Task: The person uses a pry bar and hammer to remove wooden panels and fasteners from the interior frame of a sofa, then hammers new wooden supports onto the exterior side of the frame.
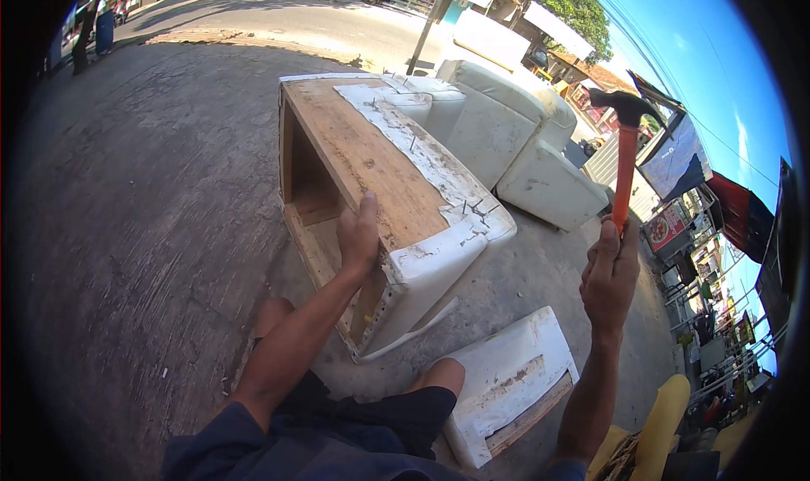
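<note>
A box-like sofa section [384, 160] stands before me, a bare wooden panel on top and torn white covering along its edges. Several nails [413, 144] stick up out of the covered strip. My left hand [359, 238] is closed over the near edge of the wooden panel, thumb on top, with the other fingers hidden inside the open frame. Raised to the right, my right hand [609, 274] grips a claw hammer [625, 164] by its orange handle. The hammer's dark head points up, apart from the sofa section.
On the ground between my knee and right forearm lies a worn white padded piece [515, 380]. Large white sofa parts [498, 127] stand beyond the frame. Yellow cushioned pieces [662, 422] are at lower right. A pole [429, 25] rises near the road at the back.
</note>
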Tool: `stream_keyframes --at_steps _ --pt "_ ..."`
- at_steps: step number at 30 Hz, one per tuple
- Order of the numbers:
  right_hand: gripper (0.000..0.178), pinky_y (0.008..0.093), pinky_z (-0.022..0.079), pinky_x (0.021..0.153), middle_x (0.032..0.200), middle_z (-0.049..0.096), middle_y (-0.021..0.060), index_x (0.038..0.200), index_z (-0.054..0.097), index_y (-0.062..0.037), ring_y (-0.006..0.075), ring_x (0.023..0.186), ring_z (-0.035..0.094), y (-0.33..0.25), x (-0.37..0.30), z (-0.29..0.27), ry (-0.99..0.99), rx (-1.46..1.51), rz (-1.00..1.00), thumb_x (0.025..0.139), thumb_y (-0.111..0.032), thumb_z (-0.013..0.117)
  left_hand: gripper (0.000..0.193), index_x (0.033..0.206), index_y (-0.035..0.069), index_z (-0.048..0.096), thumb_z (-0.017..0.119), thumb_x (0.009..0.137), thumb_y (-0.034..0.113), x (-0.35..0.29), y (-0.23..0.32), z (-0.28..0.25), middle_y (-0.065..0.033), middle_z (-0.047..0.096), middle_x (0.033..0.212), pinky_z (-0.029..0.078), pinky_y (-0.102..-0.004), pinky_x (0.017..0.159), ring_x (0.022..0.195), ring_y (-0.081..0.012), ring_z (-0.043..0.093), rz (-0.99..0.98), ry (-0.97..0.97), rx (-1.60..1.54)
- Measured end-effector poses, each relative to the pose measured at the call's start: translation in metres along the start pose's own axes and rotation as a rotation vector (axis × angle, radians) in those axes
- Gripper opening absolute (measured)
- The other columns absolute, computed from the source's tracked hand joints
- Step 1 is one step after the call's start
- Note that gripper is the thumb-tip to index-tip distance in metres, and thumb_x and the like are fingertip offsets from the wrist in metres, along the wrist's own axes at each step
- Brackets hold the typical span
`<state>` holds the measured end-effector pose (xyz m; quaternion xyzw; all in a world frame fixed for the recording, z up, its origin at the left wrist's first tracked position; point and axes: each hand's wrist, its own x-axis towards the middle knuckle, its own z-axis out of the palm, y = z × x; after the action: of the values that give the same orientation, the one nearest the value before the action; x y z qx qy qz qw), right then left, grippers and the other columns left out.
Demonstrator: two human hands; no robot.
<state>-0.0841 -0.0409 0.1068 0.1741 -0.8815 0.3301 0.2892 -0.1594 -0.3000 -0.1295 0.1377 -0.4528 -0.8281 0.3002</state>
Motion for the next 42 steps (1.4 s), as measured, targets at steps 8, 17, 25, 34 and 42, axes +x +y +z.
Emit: stream_keyframes --at_steps 8,17,25,34,42 --pt "0.027 0.0579 0.043 0.07 0.071 0.061 0.0274 0.117 0.056 -0.0053 0.0507 0.073 0.062 -0.055 0.006 0.008 -0.666 -0.744 0.039 0.108 -0.03 0.051 0.046 0.121 -0.01 0.064 0.053 0.105 0.032 -0.002 0.01 0.002 -0.0186 0.072 0.111 0.052 -0.035 0.09 0.099 -0.0225 0.07 -0.006 -0.001 -0.017" --pt "0.036 0.0381 0.041 0.038 0.066 0.05 0.0088 0.117 0.052 -0.0038 0.0153 0.043 0.048 -0.002 0.049 0.004 -0.585 -0.815 -0.347 0.11 -0.039 0.047 0.049 0.126 -0.011 0.061 0.053 0.104 0.032 -0.002 0.0 0.013 -0.0188 0.072 0.113 0.051 -0.0362 0.095 0.104 -0.0246 0.069 -0.015 -0.041 -0.067" --pt "0.041 0.0467 0.047 0.05 0.064 0.059 0.0142 0.12 0.056 -0.002 0.0318 0.051 0.06 -0.049 0.065 0.029 -0.037 -0.419 -0.085 0.109 -0.04 0.046 0.048 0.127 -0.009 0.061 0.055 0.103 0.032 0.002 -0.002 0.005 -0.0224 0.072 0.118 0.051 -0.0394 0.097 0.109 -0.0305 0.069 0.064 0.013 0.021" --pt "0.039 0.0398 0.045 0.059 0.064 0.051 0.0071 0.107 0.054 -0.0017 0.0167 0.059 0.055 -0.076 0.073 0.008 -0.148 -0.281 -0.035 0.11 -0.04 0.047 0.048 0.128 -0.009 0.06 0.055 0.103 0.032 0.005 -0.002 0.001 -0.0229 0.072 0.117 0.051 -0.0397 0.098 0.109 -0.0309 0.069 0.011 0.005 -0.018" --pt "0.035 0.0456 0.044 0.056 0.074 0.068 0.0174 0.11 0.052 -0.0007 0.0303 0.055 0.06 -0.043 0.041 0.0 -0.537 -0.695 -0.073 0.11 -0.036 0.049 0.048 0.128 -0.009 0.06 0.055 0.103 0.032 0.002 -0.005 0.009 -0.0235 0.071 0.116 0.05 -0.0401 0.098 0.109 -0.0319 0.069 0.076 0.006 -0.036"
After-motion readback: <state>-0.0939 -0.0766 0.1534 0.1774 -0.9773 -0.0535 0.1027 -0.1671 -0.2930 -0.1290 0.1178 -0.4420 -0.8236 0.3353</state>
